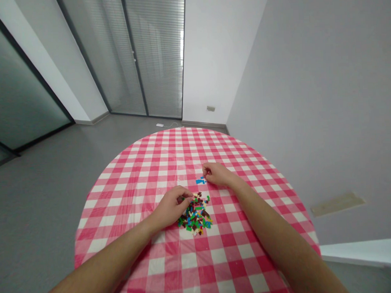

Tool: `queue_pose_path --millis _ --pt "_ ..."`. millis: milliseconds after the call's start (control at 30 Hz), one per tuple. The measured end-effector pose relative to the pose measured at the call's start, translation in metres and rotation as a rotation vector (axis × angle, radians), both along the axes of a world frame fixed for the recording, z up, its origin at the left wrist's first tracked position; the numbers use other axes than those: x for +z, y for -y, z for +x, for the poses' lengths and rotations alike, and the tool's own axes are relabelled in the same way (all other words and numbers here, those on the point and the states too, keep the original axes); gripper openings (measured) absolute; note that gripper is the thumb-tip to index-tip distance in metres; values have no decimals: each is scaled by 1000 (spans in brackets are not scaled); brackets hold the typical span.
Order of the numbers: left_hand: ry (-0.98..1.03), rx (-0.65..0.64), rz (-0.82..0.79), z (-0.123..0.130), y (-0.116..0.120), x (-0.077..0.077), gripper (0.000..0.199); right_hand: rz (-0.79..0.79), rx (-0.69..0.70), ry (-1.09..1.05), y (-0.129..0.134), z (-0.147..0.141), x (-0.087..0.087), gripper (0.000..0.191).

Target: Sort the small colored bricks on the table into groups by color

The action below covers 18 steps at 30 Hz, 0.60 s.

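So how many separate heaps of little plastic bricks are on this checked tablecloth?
2. A large mixed-colour pile lies at the fingertips of the left hand, and a small blue cluster lies just beside the right hand. Others could be hidden under the hands.

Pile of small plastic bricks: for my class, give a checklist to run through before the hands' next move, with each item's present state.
Left hand at the edge of the pile: ok.
Right hand beside the blue bricks: ok.
Blue bricks lying apart from the pile: ok.
Pile well inside the edge of the red-and-white checked tablecloth: ok.
Left fingers holding a brick: cannot tell.
Right fingers holding a brick: cannot tell.
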State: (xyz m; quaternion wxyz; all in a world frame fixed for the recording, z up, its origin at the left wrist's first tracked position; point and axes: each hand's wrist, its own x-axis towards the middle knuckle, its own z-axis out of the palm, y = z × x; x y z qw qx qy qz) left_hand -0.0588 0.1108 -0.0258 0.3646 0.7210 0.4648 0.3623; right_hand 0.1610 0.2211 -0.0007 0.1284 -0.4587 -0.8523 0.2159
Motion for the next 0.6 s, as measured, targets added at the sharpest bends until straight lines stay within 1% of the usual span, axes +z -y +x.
queue_pose_path --millis 133,233,367,400,467,600 --pt "4 12 23 0 0 -1 14 4 -3 -9 3 -1 2 10" --pt "13 53 2 0 -1 -4 14 4 -10 -13 7 -1 4 10" --pt "-17 121 16 -2 -3 -7 14 28 -7 -18 23 -5 8 15" --pt "-27 121 29 -2 -3 -7 15 20 11 -16 29 -6 9 15" --pt "-44 104 40 -2 -3 -7 16 -5 95 -7 43 -9 11 15" --pt "-66 74 43 -2 -2 -6 12 -69 220 53 63 -9 11 17"
